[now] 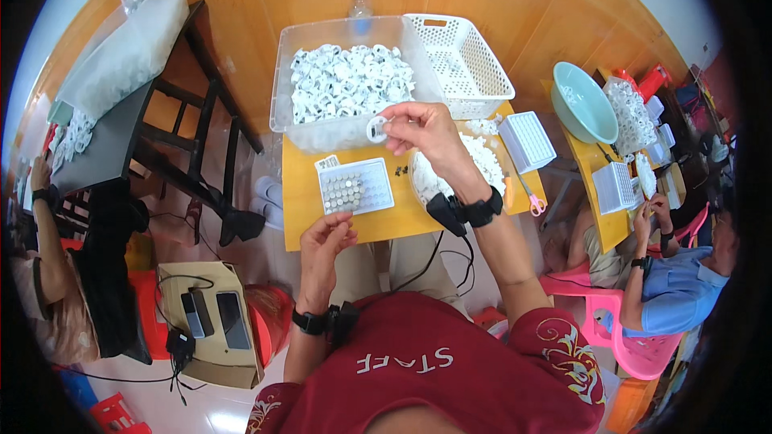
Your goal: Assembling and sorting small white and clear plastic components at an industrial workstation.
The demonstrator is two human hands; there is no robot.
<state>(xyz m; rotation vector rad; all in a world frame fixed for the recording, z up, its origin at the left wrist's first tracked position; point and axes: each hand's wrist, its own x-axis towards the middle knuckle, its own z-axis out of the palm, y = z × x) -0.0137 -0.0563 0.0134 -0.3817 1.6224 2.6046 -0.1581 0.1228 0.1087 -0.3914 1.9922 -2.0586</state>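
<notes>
- Small white ring-shaped plastic part (pixel 376 128), rounded w/ a dark hollow centre, was held up in the air above the yellow tabletop (pixel 299 193), just in front of the clear bin's near wall.
- Right hand (pixel 426 135): grip closed on the part, thumb + fingertips pinching its right edge; part stuck out to the left of the fingers.
- Left hand (pixel 323 243): hovered at the tabletop's near edge, well apart from the part; fingers curled loosely inward, thumb meeting fingertips; couldn't tell if anything tiny was in that grip.
- Small white tray (pixel 355 186) sat on the tabletop betw. the two hands, below the part; a block of small grey metal pieces filled its left-middle, rest bare.
- Clear plastic bin (pixel 347 84) behind the part, packed w/ a heap of the same white parts.
- Round white dish (pixel 458 169) under the right wrist, also holding white parts.
- White lattice basket (pixel 460 64) to the bin's right, nothing seen inside.
- White tray w/ gridded top (pixel 527 141) at the right edge; pink-handled scissors (pixel 531 197) near it.
- Another person (pixel 679 281) in a blue shirt sat far right at a separate tabletop.
</notes>
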